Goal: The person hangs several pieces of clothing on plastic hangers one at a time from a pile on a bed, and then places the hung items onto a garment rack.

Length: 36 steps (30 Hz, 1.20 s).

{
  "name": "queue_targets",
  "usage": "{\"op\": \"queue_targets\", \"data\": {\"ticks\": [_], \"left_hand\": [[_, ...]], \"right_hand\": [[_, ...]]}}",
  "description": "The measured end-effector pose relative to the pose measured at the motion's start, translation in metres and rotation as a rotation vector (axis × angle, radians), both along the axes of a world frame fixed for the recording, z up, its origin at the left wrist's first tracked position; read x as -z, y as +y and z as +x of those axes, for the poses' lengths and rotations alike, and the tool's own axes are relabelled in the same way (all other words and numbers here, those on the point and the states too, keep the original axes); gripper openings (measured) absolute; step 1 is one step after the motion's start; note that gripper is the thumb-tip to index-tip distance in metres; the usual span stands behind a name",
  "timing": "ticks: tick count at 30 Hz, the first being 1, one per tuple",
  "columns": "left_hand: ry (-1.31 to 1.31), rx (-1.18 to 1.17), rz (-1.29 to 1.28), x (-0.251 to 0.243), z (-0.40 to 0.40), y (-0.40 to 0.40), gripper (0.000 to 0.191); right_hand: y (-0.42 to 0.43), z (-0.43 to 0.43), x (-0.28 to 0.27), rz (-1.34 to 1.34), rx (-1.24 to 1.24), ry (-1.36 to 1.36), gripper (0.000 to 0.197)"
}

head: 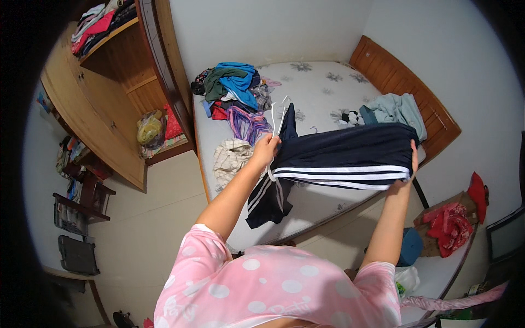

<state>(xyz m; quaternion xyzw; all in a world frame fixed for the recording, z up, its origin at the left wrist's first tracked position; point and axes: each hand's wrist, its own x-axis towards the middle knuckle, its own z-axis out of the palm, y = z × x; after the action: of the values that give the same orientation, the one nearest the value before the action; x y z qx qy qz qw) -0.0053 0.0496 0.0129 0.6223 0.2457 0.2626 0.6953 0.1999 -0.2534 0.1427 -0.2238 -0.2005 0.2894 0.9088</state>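
Observation:
My left hand point(265, 153) grips a white clothes hanger point(274, 117), held out over the bed. Navy trousers point(344, 149) with white side stripes pass through the hanger. One part of them hangs down on the near side, over the mattress. The longer part is stretched out to the right, where my right hand point(405, 174) holds its far end, some fingers hidden behind the cloth. Left of the hanger, a cream checked garment point(233, 160) lies on the mattress, below a bundle of purple and pink hangers point(248, 123).
A heap of clothes point(229, 84) lies on the bed's point(316, 82) far left. A pale blue-green garment point(398, 108) rests near the wooden headboard point(404, 86). An open wardrobe point(127, 82) stands to the left. At right, a cardboard box point(428, 242) bears red cloth.

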Motion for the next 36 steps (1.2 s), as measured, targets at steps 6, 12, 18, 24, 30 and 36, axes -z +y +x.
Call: {"op": "queue_targets", "data": {"ticks": [6,12,18,24,30,36], "left_hand": [[-0.09,0.082,-0.078,-0.03,0.006,-0.001,0.019],[-0.115,0.239,-0.072,-0.076,0.002,-0.01,0.021],[-0.115,0.387,-0.013,-0.112,-0.024,-0.019,0.021],[-0.068,0.502,-0.014,-0.114,-0.045,-0.038,0.019],[-0.041,0.601,-0.084,-0.102,-0.068,-0.047,0.019],[0.02,0.668,-0.033,-0.099,-0.09,-0.064,0.02]], "right_hand": [[-0.073,0.035,0.061,-0.216,0.26,0.006,0.035],[-0.101,0.049,0.189,-0.721,0.203,0.143,0.035],[-0.039,-0.009,0.188,-1.091,0.19,-0.037,0.03],[0.06,-0.1,0.108,-0.836,-0.024,-0.444,0.022],[0.106,-0.155,0.123,-0.891,0.095,-0.663,0.024],[0.108,-0.192,0.116,-0.886,-0.053,-0.428,0.012]]}}
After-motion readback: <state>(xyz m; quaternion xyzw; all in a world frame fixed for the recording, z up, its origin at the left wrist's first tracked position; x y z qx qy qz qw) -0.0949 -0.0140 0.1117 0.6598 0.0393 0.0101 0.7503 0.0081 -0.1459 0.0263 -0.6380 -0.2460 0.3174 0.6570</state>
